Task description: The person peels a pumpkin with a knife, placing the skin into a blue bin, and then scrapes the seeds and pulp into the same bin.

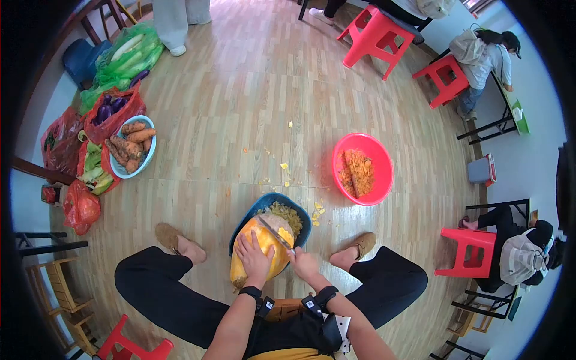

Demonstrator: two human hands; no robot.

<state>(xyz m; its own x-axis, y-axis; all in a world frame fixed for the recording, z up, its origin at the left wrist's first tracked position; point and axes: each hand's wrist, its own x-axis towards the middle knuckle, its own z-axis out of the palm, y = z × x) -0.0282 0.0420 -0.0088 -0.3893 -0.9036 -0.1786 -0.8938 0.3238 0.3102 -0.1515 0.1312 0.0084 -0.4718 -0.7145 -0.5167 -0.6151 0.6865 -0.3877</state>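
A large orange-yellow pumpkin (247,231) leans across a dark blue basin (307,217), its stem end towards me. Part of its upper end shows paler flesh. My left hand (254,257) lies flat on it with the fingers spread. In my right hand (305,264) is a knife (275,233), gripped by the handle, its blade slanting up and left over the pumpkin's right side. A bright yellow cut patch (285,234) shows beside the blade. Pale shreds or peelings (287,213) fill the far part of the basin.
A pink-red basin (384,180) holds orange pieces and a long brownish object. Scraps (318,210) lie on the floor. At left are carrots (133,144) in a light-blue basket, eggplants (108,111), and bagged greens (123,57). Red stools (465,249) and seated people are on the right.
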